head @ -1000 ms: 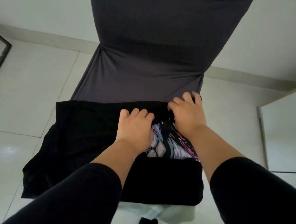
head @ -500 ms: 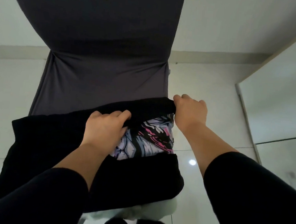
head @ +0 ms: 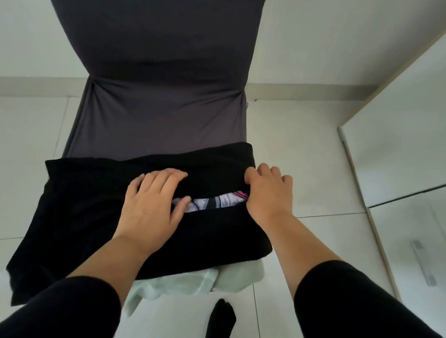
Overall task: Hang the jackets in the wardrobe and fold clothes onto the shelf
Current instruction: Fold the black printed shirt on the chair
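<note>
A black shirt (head: 81, 209) with a pink, white and black print (head: 213, 202) lies half folded on the seat of a chair. Its far edge is folded toward me, so only a narrow strip of the print shows. My left hand (head: 150, 202) lies flat on the folded cloth, fingers spread. My right hand (head: 265, 194) pinches the fold's right end, thumb on top of the black cloth. A pale green garment (head: 194, 280) sticks out from under the shirt at the seat's front edge.
The chair (head: 165, 81) wears a dark grey stretch cover and stands on a white tiled floor. White wardrobe panels (head: 421, 160) with a metal handle (head: 422, 267) rise at the right. My dark-socked foot (head: 222, 321) shows below the seat.
The far edge of the shirt has been drawn toward me over the print, which is now nearly covered. My left hand went from gripping the edge to lying flat.
</note>
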A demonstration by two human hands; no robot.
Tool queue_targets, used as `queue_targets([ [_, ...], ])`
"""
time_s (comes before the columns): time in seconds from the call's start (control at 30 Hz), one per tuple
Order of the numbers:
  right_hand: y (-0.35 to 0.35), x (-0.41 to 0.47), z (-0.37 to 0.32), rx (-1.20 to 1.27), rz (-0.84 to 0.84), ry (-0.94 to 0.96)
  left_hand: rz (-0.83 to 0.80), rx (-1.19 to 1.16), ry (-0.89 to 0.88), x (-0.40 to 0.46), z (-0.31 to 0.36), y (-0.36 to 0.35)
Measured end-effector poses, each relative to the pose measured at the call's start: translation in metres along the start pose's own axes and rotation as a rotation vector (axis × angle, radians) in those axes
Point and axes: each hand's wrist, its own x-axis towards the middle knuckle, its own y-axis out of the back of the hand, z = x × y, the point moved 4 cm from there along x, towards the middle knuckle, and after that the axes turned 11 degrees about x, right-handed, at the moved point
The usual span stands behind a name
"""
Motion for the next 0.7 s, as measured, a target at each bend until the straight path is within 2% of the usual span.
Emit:
queue_targets([
  [0.07,0.000,-0.003,-0.018,0.030,0.059,0.053,-0.005,-0.090,0.131,-0.011,-0.015,0.005],
  [0.2,-0.005,-0.015,-0.077,0.148,0.097,0.305,-0.137,-0.027,0.292,-0.042,-0.059,0.006],
  [0.3,-0.013,-0.024,-0.111,0.196,0.131,0.457,-0.224,-0.043,0.350,-0.060,-0.083,0.008],
  [0.43,-0.035,-0.033,-0.151,0.093,0.071,0.609,-0.264,-0.009,0.394,-0.077,-0.115,0.010],
  [0.5,-0.045,-0.034,-0.168,-0.005,-0.001,0.622,-0.275,0.023,0.407,-0.079,-0.128,0.012],
  [0.57,-0.055,-0.031,-0.175,-0.048,-0.100,0.551,-0.272,0.049,0.430,-0.078,-0.136,0.012],
  [0.7,-0.055,-0.028,-0.183,-0.038,-0.131,0.469,-0.158,0.092,0.442,-0.081,-0.145,0.023],
])
